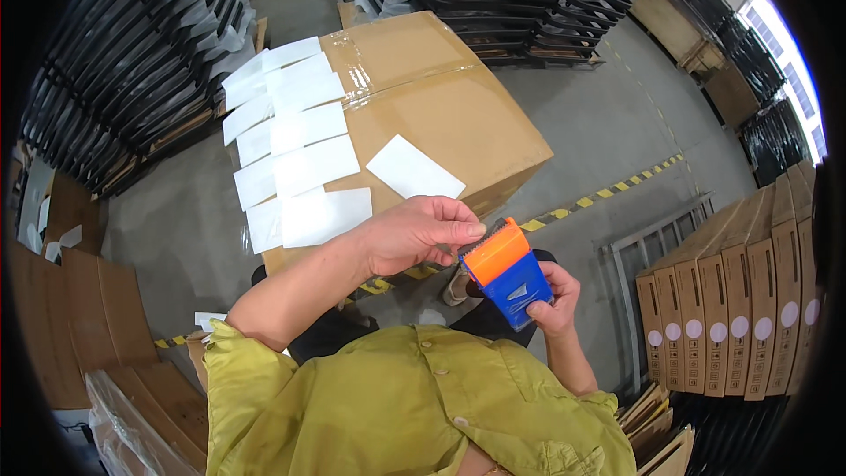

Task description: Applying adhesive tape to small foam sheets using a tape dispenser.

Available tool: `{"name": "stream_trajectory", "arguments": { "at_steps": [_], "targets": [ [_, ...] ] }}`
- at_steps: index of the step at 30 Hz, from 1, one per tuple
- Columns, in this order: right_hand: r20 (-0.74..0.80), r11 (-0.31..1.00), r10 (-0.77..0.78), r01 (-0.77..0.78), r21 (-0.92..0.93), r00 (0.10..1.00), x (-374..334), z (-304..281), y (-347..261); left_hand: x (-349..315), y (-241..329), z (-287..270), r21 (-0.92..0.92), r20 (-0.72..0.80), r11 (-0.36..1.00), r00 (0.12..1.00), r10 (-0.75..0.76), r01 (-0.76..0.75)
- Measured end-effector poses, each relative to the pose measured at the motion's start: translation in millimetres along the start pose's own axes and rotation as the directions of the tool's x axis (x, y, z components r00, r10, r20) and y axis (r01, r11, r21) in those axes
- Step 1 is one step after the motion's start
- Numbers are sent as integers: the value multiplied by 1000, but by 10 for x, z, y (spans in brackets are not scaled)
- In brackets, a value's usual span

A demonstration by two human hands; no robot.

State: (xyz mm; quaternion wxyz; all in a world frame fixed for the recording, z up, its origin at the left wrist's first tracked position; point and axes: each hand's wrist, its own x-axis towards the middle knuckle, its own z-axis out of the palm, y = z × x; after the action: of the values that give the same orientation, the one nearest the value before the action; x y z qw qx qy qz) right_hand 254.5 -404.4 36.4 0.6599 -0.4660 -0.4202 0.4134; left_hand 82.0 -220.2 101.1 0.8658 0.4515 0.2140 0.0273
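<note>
In front of my body, my right hand (555,300) grips a blue and orange tape dispenser (513,278) by its blue side. The dispenser is tilted, its orange end with the dark serrated edge turned up and to the left. My left hand (427,234) reaches across to that edge, thumb and fingertips pinched together there. What the pinch holds is too small to make out. Just beyond my left hand, a white sheet (416,167) lies askew on a large cardboard box (449,110). Overlapping white sheets (308,167) cover the box's left part.
Stacked black frames (511,0) with foam wrapping stand behind the box, with another stack (115,62) at the left. Upright cartons (727,308) line the right side near a grey metal rack (630,300). Yellow-black tape (599,196) marks the floor. Brown cartons (97,300) stand at left.
</note>
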Motion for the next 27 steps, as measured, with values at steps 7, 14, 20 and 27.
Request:
{"name": "stream_trajectory", "arguments": {
  "at_steps": [7,14,20,27],
  "targets": [
    [67,996,-7,13,-86,998,76,12,9,52,-126,-161,97,-12,993,997,75,-73],
    [-55,993,117,-117,11,992,60,-46,94,253,-50,-381,823,-311,565,789,529,-54],
    [-173,982,190,-186,42,966,-59,-143,165,515,-432,-726,970,-21,-180,788,615,166],
    [-170,981,190,-182,62,967,-125,-148,135,485,-348,-989,955,185,-289,900,394,-70]
  ]
}}
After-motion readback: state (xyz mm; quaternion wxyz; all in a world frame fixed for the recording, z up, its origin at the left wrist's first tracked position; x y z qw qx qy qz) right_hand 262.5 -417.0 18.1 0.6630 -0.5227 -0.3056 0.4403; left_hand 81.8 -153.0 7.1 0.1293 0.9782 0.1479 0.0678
